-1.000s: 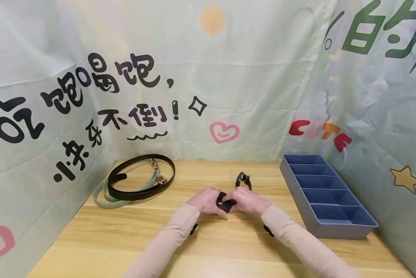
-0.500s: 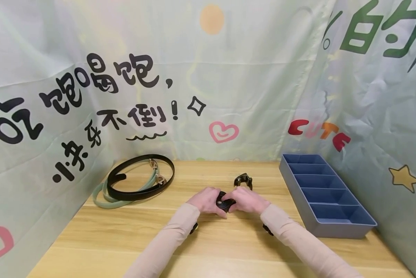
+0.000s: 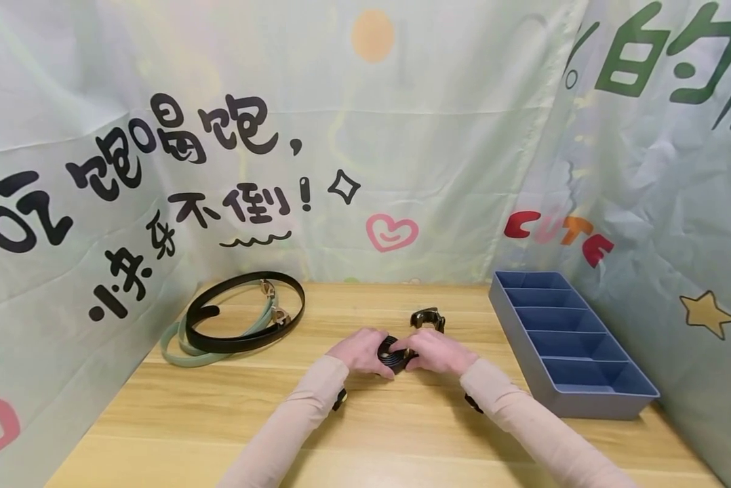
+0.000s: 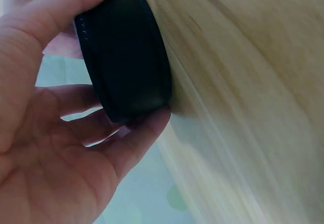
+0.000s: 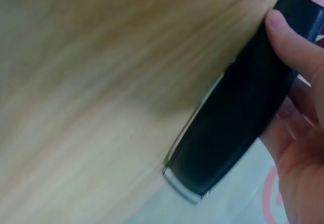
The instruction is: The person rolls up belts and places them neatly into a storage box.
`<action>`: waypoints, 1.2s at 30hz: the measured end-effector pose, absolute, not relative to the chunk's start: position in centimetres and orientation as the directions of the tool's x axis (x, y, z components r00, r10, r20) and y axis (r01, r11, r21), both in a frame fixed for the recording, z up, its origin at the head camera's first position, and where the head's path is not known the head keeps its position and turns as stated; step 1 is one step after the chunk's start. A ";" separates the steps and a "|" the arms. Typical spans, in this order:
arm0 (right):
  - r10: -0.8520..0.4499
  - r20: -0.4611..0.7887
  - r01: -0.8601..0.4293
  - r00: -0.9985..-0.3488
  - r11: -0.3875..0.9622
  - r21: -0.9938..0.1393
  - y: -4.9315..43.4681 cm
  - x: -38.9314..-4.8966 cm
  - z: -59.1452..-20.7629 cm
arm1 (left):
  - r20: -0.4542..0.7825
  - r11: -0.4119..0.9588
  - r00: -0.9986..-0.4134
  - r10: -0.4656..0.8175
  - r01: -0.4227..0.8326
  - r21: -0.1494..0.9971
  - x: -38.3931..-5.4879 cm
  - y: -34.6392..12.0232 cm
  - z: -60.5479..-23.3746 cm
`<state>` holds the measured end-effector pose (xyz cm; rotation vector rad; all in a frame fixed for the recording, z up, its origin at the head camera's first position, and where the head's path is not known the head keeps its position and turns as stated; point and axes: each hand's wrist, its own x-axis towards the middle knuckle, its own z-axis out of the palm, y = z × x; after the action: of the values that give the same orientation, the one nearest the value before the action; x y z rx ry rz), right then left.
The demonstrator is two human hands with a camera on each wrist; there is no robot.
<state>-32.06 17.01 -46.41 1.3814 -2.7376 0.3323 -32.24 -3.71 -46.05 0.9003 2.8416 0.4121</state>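
A rolled black leather belt (image 3: 392, 355) sits between both hands over the middle of the wooden table. My left hand (image 3: 361, 350) curls round the coil's left side; in the left wrist view, thumb and fingers clasp the stitched outer turn of the belt (image 4: 124, 57). On the other side my right hand (image 3: 439, 351) grips the coil, its thumb pressing the strap in the right wrist view. Past that hand the belt's outer length sticks out and ends at a metal buckle (image 5: 181, 188). Fingers partly hide the coil, and whether it touches the table is unclear.
A black belt (image 3: 298, 298) and a pale green belt (image 3: 191, 360) lie loosely looped together at the back left. To the right stands a blue-grey divided tray (image 3: 539, 369) with several compartments. Printed cloth walls (image 3: 451, 169) close off the back and sides.
The belt's protruding end beyond my right hand has turned and looks lower and wider. Both hands keep their hold on the coil, with only small finger shifts.
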 end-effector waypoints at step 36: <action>-0.774 0.160 -0.784 -0.613 0.569 -0.247 16.3 -32.0 -46.0 | -0.008 0.834 -0.868 0.496 0.474 0.282 -31.7 -3.7 -45.8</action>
<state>-31.97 16.33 -46.03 1.3669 -2.7532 0.4601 -31.73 -3.73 -45.84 0.7763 2.9314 0.4182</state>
